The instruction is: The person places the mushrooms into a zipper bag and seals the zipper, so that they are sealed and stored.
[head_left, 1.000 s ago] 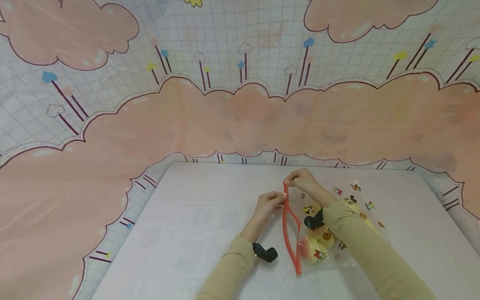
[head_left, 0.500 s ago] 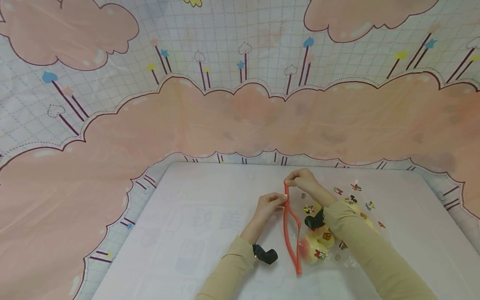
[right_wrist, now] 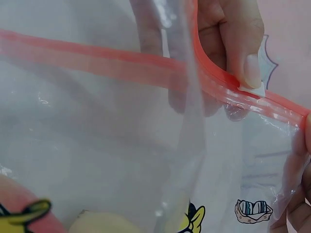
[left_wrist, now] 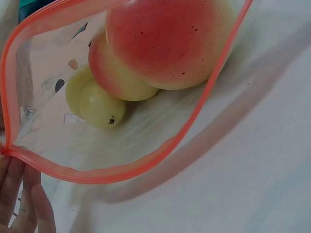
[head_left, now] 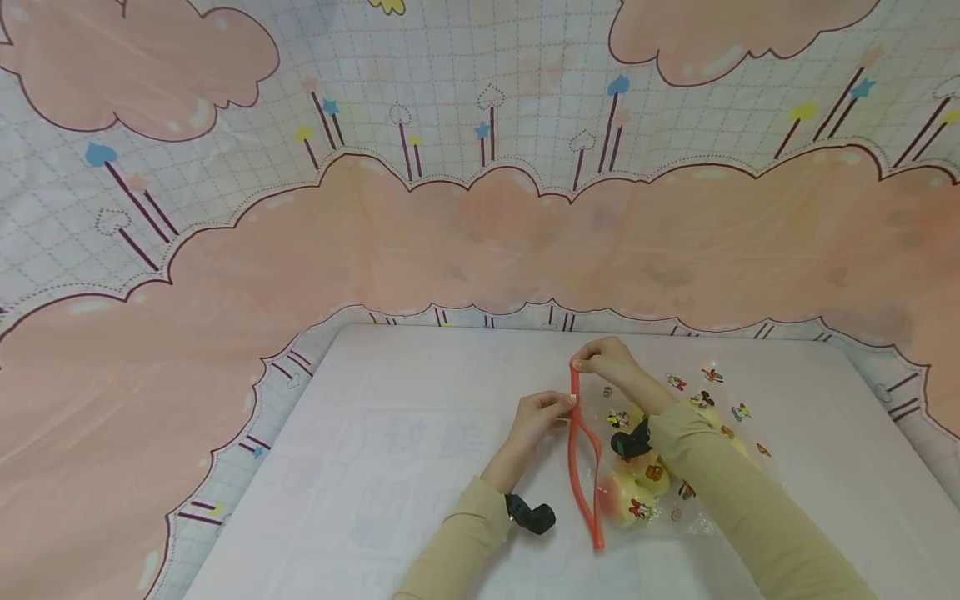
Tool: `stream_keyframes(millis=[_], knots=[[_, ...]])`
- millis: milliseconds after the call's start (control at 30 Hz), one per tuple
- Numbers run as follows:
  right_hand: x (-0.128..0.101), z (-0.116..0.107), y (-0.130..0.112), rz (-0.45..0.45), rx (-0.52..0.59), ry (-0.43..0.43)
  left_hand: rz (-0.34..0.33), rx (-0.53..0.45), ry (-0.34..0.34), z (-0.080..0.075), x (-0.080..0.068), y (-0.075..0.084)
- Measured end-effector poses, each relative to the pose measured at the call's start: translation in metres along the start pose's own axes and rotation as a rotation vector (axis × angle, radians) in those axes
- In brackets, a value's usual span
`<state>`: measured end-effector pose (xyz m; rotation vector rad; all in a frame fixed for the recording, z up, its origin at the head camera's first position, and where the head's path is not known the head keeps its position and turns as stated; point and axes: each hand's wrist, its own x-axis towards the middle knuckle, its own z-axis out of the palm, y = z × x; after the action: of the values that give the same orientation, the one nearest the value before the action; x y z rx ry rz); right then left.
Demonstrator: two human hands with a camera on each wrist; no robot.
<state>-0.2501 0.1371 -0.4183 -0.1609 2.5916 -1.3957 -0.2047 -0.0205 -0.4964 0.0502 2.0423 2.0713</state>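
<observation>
1. The left hand is sliding a little nearer the person along the red zip strip of the clear plastic zip bag printed with cartoon figures; half a second ago it sat slightly higher on the strip, closer to the right hand.
2. The right hand is keeping its place at the far end of the strip, where its fingers are pinching the red band; the right wrist view shows a thumbnail pressed on the ridge.
3. The left hand's fingers are pressed together on the strip just below the right hand; in the left wrist view only fingertips are showing at the corner of the bag mouth, so how hard they are gripping I cannot tell.
4. The bag is lying right of the middle of the white worktop, nearer its front edge, mouth turned toward the left.
5. Inside it are round red-and-yellow fruits and a small pale yellow-green one.
6. The mouth is still gaping in a wide loop below the hands, so I judge the seal to be joined only near the pinched far end.
7. The small shift suggests the fingers are working down the strip, with most of its length still unclosed.
</observation>
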Motion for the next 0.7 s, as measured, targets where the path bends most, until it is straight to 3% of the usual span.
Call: stream_keyframes(millis=[267, 700], knots=[[0.0012, 0.0009, 0.0005, 0.011, -0.014, 0.004, -0.001, 0.003, -0.016, -0.0011, -0.0030, 0.0025], [-0.0012, -0.0008, -0.0009, -0.004, -0.016, 0.012, -0.002, 0.001, -0.002, -0.0001, -0.0027, -0.0068]])
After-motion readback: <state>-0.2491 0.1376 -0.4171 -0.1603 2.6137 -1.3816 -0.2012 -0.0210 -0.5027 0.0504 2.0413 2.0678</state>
